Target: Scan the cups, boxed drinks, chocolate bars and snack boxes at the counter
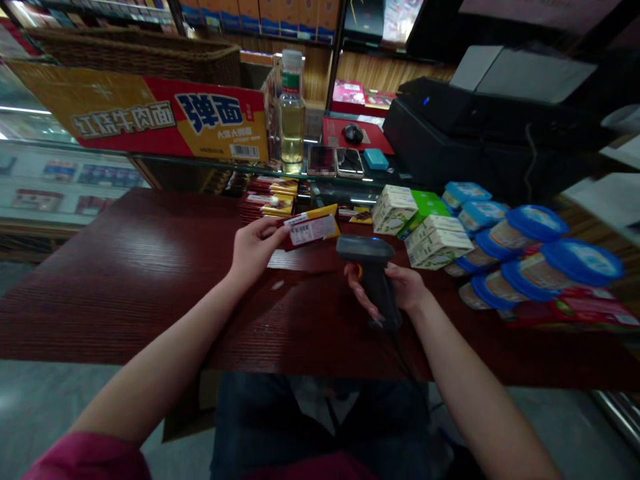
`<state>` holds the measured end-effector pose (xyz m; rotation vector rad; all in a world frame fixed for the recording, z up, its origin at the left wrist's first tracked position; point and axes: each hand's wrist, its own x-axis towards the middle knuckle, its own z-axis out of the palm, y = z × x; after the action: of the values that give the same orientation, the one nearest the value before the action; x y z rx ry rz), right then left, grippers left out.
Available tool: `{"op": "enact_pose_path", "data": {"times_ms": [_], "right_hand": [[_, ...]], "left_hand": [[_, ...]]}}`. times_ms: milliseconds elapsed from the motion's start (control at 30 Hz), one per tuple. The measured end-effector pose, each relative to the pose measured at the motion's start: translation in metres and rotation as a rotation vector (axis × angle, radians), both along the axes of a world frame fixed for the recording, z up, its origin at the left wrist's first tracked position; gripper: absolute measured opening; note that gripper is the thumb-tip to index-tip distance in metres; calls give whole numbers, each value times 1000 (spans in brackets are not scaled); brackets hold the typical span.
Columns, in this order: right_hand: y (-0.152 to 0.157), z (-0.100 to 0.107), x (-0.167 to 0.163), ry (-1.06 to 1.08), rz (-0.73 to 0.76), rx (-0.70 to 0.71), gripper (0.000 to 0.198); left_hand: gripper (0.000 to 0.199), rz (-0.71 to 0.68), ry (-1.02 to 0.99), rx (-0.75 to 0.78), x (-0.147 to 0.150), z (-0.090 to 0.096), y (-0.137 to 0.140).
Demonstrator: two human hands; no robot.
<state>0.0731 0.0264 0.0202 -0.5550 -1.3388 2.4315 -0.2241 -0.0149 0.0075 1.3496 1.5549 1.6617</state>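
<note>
My left hand (pixel 257 248) pinches one end of a flat red and yellow packet (pixel 313 228), held tilted above the dark wooden counter (pixel 165 267). A white label with a barcode on the packet faces me. In my right hand (pixel 407 287) is a black barcode scanner (pixel 374 277), its handle gripped and its head pointing left toward the packet, with a gap between them. A small blue light shows on top of the scanner. Just behind the packet, a stack of similar red and yellow packets (pixel 270 200) lies at the counter's far edge.
To the right stand white and green cartons (pixel 435 241), light-blue boxes (pixel 467 193) and tubs with blue lids (pixel 583 260). A glass bottle (pixel 292 113) and a noodle carton (pixel 165 117) stand on the glass shelf behind. The scanner's cable (pixel 403 357) runs down off the counter.
</note>
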Motion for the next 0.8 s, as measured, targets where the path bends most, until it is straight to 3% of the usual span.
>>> {"op": "enact_pose_path", "data": {"times_ms": [133,267,667,800], "right_hand": [[-1,1,1,-12,33,28,60],[3,-10,-1,-22,28,57,52],[5,-18,-7,14,23,117,60],[4,-18,-7,26,14,127,59]], "left_hand": [[48,-151,-236,-220,14,-19,8],[53,-200,-371,-289,21,-24,10],[32,-157,-238,-290,21,-24,10],[36,-200,-298,-290,22,-25,12]]}}
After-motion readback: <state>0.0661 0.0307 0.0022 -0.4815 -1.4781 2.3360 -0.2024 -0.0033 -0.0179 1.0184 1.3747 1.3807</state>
